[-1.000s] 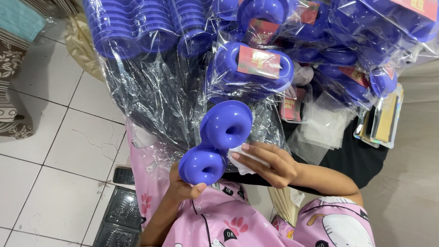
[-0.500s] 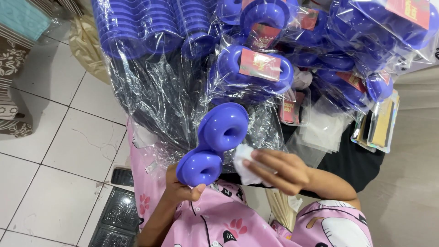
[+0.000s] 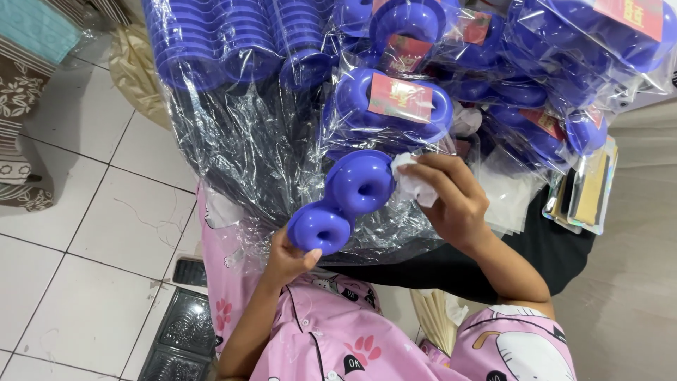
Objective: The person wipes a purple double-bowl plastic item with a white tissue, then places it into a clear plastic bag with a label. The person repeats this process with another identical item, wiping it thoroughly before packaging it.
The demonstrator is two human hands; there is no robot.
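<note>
My left hand (image 3: 288,255) pinches the lower ring of the blue double-ring toy (image 3: 343,201), held up in front of me. My right hand (image 3: 451,201) presses a crumpled white cloth (image 3: 411,183) to the upper ring, fingers closed on it. The grip is only at one end; pressing hard could twist it loose into the bagged toys (image 3: 395,106) behind.

right hand (image 3: 451,201): rising with the white cloth (image 3: 412,185) to the upper ring
blue mold (image 3: 343,201): tilting slightly higher
</note>
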